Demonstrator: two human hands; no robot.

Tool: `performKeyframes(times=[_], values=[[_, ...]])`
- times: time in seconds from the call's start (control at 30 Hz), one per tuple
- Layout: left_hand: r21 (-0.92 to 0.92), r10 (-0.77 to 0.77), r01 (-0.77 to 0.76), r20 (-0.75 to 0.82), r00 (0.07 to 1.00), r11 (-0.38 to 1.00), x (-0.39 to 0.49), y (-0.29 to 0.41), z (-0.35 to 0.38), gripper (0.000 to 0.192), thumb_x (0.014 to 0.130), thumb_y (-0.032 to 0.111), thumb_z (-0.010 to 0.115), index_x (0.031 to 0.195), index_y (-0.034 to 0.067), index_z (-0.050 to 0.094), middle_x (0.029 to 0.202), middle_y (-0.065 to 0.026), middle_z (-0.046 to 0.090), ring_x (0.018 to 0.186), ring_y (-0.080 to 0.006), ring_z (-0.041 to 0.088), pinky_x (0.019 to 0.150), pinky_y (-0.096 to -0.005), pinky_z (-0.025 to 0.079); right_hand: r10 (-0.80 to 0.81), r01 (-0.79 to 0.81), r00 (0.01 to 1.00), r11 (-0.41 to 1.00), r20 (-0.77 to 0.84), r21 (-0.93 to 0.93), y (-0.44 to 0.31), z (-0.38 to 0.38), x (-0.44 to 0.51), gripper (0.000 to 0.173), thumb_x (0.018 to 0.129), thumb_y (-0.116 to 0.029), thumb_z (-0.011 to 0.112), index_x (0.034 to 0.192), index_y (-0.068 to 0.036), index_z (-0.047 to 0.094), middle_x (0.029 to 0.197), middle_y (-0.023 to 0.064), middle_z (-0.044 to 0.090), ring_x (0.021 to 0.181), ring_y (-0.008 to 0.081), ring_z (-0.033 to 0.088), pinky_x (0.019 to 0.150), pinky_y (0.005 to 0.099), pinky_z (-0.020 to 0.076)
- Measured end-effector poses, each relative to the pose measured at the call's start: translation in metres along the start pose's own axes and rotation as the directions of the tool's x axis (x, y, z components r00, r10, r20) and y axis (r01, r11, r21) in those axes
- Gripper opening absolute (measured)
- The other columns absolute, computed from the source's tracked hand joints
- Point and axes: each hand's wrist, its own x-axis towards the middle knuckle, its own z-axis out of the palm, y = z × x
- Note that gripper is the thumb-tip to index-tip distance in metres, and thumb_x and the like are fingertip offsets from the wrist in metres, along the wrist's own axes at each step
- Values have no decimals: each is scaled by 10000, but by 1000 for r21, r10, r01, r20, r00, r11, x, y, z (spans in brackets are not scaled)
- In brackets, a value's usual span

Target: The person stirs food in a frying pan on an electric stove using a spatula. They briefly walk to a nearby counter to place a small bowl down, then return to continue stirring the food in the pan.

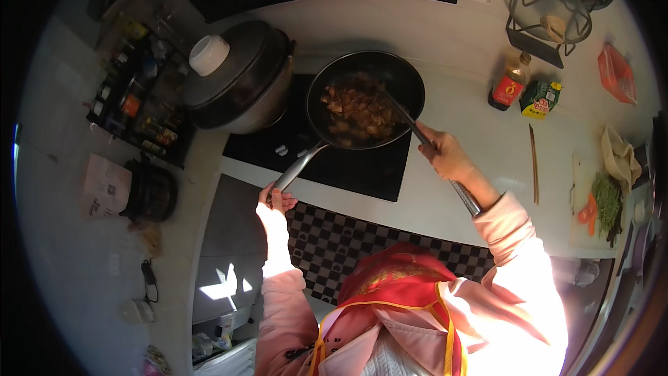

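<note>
A dark frying pan rests over the black cooktop, its metal handle pointing down and left. My left hand grips the end of that handle. Browned chopped food lies in the pan with slight haze over it. My right hand is closed around the long handle of a metal cooking spatula; the tool's far end is in the food and hidden by it.
A large lidded pot stands left of the pan, near a rack of bottles. Along the right are a sauce bottle, a green-yellow carton, wooden chopsticks and a cutting board with cut vegetables.
</note>
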Motion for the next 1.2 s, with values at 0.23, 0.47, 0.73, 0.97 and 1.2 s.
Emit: performKeyframes(times=[0.23,0.47,0.73,0.97,1.2], values=[[-13,11,-11,-1,1000,1000,1,-1,2,398,989,270,576,1240,-38,549,785,-128,676,646,-206,691,621,-310,575,133,-132,991,991,31,-36,-10,3,61,570,875,-85,585,1422,-19,437,897,270,666,813,388,678,760,413,525],[-29,39,-40,-27,999,999,0,-1,3,371,990,245,578,1230,-36,556,780,-125,674,642,-202,691,615,-306,574,-299,400,915,745,270,-534,18,28,29,695,847,-39,585,1498,-120,354,730,168,645,635,303,641,590,411,515],[-13,25,-25,-8,1000,1000,4,-7,2,368,992,202,573,1262,-46,536,781,-131,677,646,-203,699,622,-302,577,-169,368,920,682,353,-632,-7,-52,-45,760,807,14,621,1498,-177,370,723,135,632,585,278,588,601,369,514],[-42,12,-12,-6,1000,999,0,-4,2,351,991,195,572,1258,-31,545,781,-123,674,645,-198,699,626,-298,585,115,19,916,945,385,-327,-61,-75,-82,633,924,-76,581,1505,-185,354,643,118,495,533,194,441,585,308,418],[-45,11,-10,8,1000,999,3,-5,3,369,991,227,571,1262,-23,545,782,-123,674,660,-199,703,630,-293,579,-96,211,939,919,329,-334,-39,0,-45,612,931,-89,564,1502,-117,344,671,201,552,560,258,547,655,388,482]])
